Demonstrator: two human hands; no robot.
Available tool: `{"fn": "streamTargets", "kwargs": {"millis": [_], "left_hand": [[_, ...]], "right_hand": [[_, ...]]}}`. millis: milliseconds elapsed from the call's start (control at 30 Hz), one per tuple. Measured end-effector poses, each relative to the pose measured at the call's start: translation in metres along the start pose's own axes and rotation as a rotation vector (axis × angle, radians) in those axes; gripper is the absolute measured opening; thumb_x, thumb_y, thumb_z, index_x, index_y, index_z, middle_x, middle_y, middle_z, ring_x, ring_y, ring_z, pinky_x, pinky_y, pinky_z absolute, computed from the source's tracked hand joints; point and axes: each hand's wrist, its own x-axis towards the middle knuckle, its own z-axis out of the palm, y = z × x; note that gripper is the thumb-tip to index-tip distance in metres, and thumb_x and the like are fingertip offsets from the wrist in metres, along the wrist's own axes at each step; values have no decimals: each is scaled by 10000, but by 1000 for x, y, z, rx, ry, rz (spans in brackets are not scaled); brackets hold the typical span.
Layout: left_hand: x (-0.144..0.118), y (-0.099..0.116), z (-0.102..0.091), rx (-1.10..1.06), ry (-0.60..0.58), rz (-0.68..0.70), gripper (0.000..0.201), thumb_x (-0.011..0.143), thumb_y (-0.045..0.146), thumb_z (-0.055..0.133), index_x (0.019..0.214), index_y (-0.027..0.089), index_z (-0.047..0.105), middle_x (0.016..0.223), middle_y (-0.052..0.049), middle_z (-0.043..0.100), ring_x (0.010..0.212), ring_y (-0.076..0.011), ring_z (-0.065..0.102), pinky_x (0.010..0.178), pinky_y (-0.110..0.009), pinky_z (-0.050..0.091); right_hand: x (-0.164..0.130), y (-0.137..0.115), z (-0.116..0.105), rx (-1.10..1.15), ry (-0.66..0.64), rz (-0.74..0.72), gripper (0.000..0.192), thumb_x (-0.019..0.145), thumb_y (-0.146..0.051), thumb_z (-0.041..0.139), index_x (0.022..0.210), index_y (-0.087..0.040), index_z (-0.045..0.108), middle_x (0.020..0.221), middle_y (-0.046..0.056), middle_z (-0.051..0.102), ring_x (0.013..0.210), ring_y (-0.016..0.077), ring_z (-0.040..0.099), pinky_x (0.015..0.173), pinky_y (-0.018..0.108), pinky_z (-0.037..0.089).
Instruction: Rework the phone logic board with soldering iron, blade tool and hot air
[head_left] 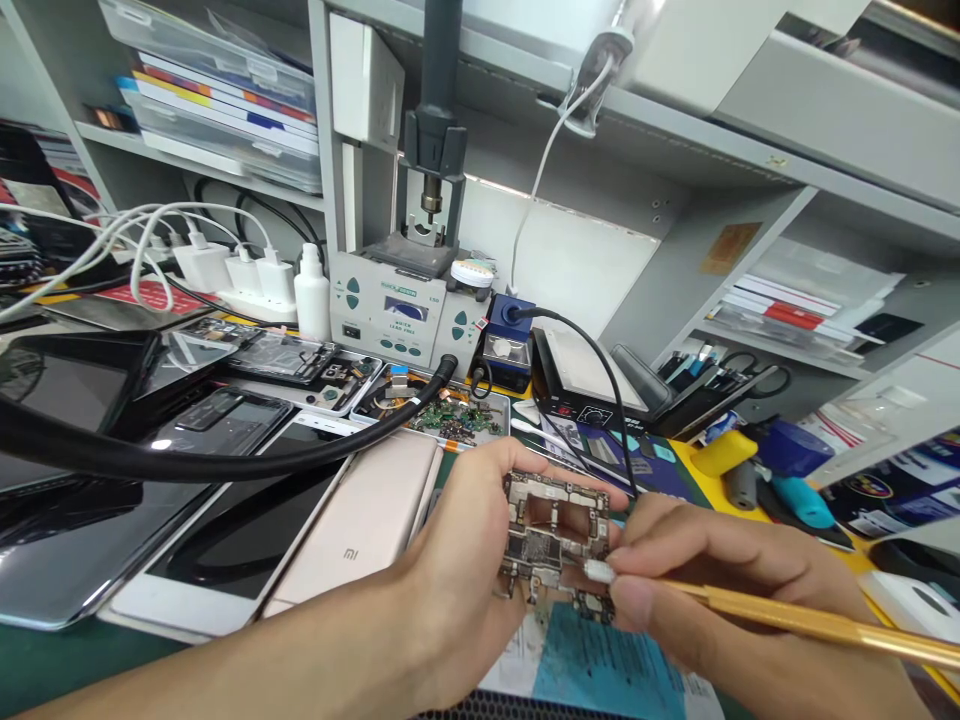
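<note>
A phone logic board (536, 548) with cut-out openings is in my left hand (469, 550), held by its edges above the bench with fingers behind it. My right hand (697, 580) is closed round a slim gold-handled tool (802, 615) with a white section near its front end. Thumb and forefinger pinch it close to that white part, which lies over the board's right side. Its very tip is too small to make out, so I cannot tell whether it touches the board. Below the hands lies a blue and white sheet (600, 665).
Several phones, one a rose-gold phone (360, 510), lie at left under a black hose (225, 460). A soldering station (397, 310) stands behind, near an open phone with a green board (465, 415). Scissors (750, 375) and tools fill a holder at right.
</note>
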Motion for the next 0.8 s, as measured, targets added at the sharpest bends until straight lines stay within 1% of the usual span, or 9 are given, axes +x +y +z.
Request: {"fn": "streamTargets", "kwargs": {"millis": [100,267,433,567,667,800], "left_hand": [[0,0,0,-5,-5,0,416,804,329,499,878,54,803,762,-121,742,606,-186,647,571,-261,504],[0,0,0,-18,-14,-5,417,811,320,498,905,58,808,745,-120,741,601,-188,650,561,-255,500],[0,0,0,-3,-10,0,420,810,328,496,865,47,804,741,-125,739,589,-185,645,552,-254,494],[0,0,0,-4,-20,-3,435,811,336,493,903,51,808,785,-143,757,619,-200,663,578,-261,505],[0,-1,-1,-12,-34,4,430,804,325,496,919,54,809,784,-141,759,614,-195,660,586,-257,509],[-1,0,0,-8,-26,2,415,796,325,500,868,51,803,756,-135,751,597,-188,654,573,-248,504]], "right_hand": [[-1,2,-1,-1,-7,-18,129,854,-241,806,843,-370,806,788,-17,753,682,151,700,573,173,583],[0,3,-1,-28,-9,-52,127,858,-233,806,846,-359,800,804,-16,762,737,164,723,627,188,599],[0,3,2,-38,3,-64,138,865,-227,802,882,-364,800,825,-17,771,750,160,732,635,178,599],[-1,2,3,-33,-5,-63,139,855,-231,810,852,-370,798,801,-28,764,720,146,722,635,170,595],[-2,0,2,-22,-2,-53,134,853,-238,813,844,-371,801,803,-24,765,735,151,725,642,173,597],[-1,-1,2,-14,2,-39,131,857,-227,806,844,-358,808,802,-14,764,750,157,723,652,180,597]]}}
